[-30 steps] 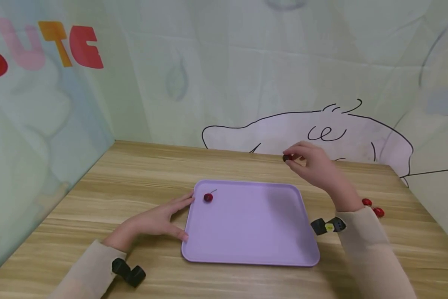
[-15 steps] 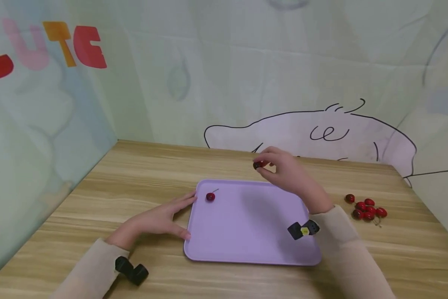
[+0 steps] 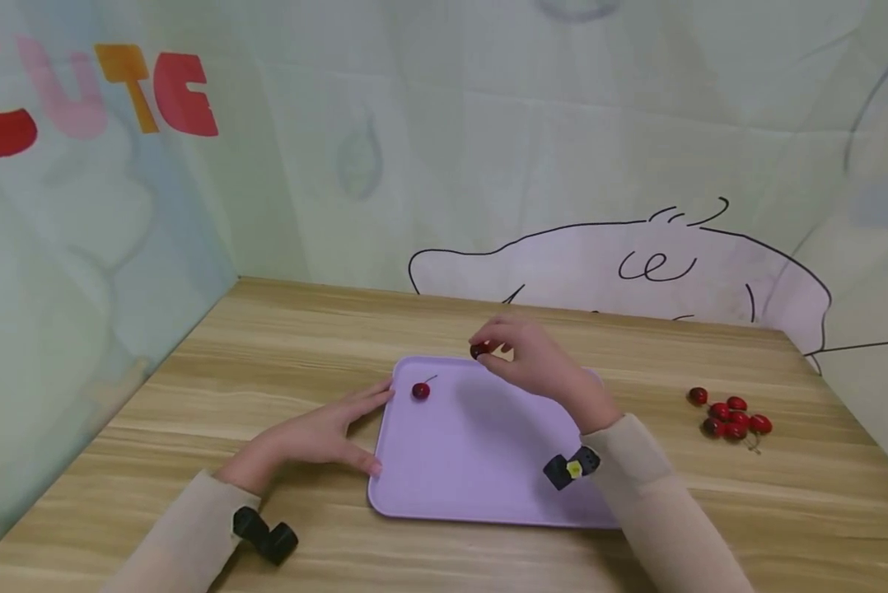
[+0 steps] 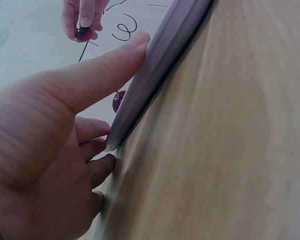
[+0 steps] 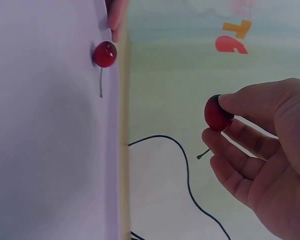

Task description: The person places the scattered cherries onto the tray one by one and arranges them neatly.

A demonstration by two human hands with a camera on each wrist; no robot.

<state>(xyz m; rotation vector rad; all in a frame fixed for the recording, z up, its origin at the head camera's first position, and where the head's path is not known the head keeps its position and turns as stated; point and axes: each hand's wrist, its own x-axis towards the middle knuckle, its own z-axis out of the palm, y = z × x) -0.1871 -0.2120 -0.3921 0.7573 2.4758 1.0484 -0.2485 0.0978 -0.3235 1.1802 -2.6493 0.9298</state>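
Observation:
My right hand (image 3: 529, 358) pinches a dark red cherry (image 5: 217, 113) between thumb and fingertips, raised over the far edge of the purple tray (image 3: 451, 478). A green stem end pokes out below that cherry in the right wrist view. On the tray's far left corner lies a second cherry (image 3: 421, 390) with its stem pointing right. My left hand (image 3: 318, 435) rests at the tray's left edge, fingers spread. Seen from the left wrist, its thumb (image 4: 115, 67) lies along the rim and the other fingertips touch the corner.
Several red cherries (image 3: 736, 418) lie in a loose pile on the wooden table (image 3: 310, 329), right of the tray. A printed fabric backdrop (image 3: 459, 165) stands along the table's back and left edges.
My right hand has carried its cherry leftward and down, from beyond the tray's right corner to over its far edge. The cherry pile has come into full view. The left hand stays put.

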